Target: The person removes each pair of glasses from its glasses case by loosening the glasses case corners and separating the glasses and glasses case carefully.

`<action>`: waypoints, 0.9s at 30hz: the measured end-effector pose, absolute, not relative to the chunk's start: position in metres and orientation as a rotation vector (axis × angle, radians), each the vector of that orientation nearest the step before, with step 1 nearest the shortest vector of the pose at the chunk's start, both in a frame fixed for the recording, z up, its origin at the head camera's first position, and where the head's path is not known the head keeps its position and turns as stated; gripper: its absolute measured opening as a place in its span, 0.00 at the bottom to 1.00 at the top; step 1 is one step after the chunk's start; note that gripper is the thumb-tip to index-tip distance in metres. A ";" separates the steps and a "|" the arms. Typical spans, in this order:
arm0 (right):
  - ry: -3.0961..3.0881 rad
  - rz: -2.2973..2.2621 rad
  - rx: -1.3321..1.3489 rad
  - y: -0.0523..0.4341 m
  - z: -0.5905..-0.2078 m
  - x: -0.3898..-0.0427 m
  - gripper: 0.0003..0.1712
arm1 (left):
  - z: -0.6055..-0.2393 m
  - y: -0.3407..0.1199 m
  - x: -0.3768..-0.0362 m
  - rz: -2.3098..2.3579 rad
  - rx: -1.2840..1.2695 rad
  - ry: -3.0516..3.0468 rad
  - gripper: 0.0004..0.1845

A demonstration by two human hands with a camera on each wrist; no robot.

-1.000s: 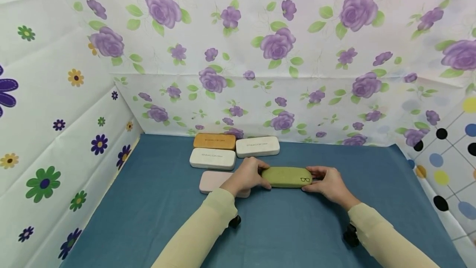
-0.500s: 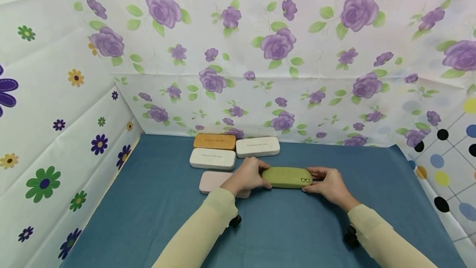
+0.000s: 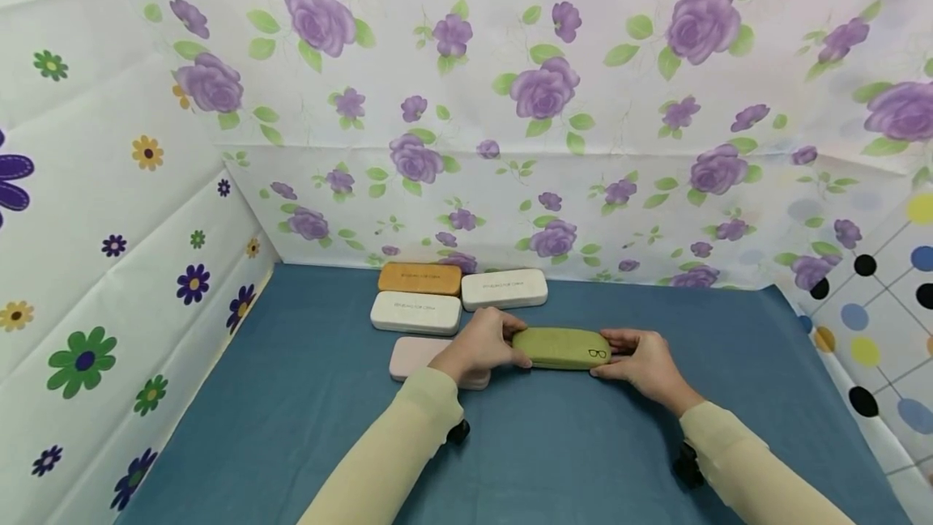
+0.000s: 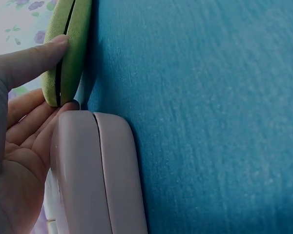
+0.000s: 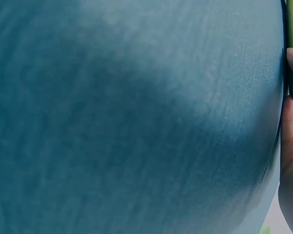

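Green felt-like fabric covers the glasses case [image 3: 562, 347] I have between my hands; it lies flat on the blue cloth [image 3: 583, 460] near the middle of the table, its small glasses emblem toward my right. My left hand [image 3: 483, 344] curls round its left end, thumb on the near side along the seam and fingers over the far side, as the left wrist view shows. My right hand [image 3: 643, 363] grips the other end the same way, fingers wrapped on top and thumb low against the front edge. Over the last second almost nothing has shifted: the case sits on the same spot, both grips are as they were, and only my head has tipped a touch. The seam [image 4: 62, 73] shows as a thin dark line and I cannot tell whether the lid has begun to part; I judge I am braced on the case rather than moving it. The pink case [image 3: 415, 355] lies just beside my left hand, nearly touching the green one's end, with a white case [image 3: 416, 312], an orange case [image 3: 419, 278] and another white case [image 3: 504, 288] behind.
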State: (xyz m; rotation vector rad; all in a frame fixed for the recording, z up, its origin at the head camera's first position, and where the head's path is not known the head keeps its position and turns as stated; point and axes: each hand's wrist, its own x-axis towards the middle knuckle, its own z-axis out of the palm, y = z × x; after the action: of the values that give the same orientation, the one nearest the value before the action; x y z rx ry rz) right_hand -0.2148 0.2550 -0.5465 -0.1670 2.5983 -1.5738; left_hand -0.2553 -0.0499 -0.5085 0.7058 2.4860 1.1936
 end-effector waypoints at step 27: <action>2.565 -1.560 -0.165 0.258 -0.547 -0.217 0.43 | -0.504 -0.056 -0.261 1.241 0.611 2.388 0.27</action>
State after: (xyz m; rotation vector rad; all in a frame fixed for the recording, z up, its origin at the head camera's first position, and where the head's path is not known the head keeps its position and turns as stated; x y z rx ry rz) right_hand -0.2171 0.2580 -0.5470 -0.1650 2.5653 -1.5600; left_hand -0.2611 -0.0565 -0.5040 0.6106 2.3881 1.2407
